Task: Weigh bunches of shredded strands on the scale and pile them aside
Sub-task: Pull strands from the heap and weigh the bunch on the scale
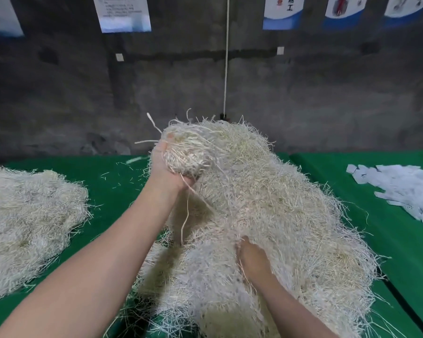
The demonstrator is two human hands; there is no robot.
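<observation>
- Left hand (165, 167) was raised over the middle of the view, toward 12 o'clock from centre, palm turned up and fingers curled round a bunch of shredded strands (189, 152), which it gripped from beneath.
- One fingertip showed through the top of that bunch; a few long strands hung down past the wrist, and others stuck out toward 10 o'clock.
- The bunch was held just above the crest of the large heap (291, 215), touching it on the 3 o'clock side.
- Right hand (253, 259) lay at about 5 o'clock from centre, back of the hand up, its fingers sunk into the heap. Whether they were spread or closed on strands could not be told, since the pale fibres covered them.
- The large heap of the same pale, straw-coloured shreds filled the view from the centre out to 4 and 6 o'clock, resting on the green cloth (117, 191) that covered the table.
- A smaller pile (27, 223) of shredded strands sat at 9 o'clock, flatter, well apart from the heap, with bare cloth and some loose strands between them.
- At 3 o'clock, on the cloth, lay a scatter of white paper slips (405, 189), apart from the heap.
- Behind the table stood a dark grey wall (327, 98); a white cord (226, 57) hung straight down it at 12 o'clock, and blue-and-white posters (122, 13) ran along the top edge, their print too blurred to read.
</observation>
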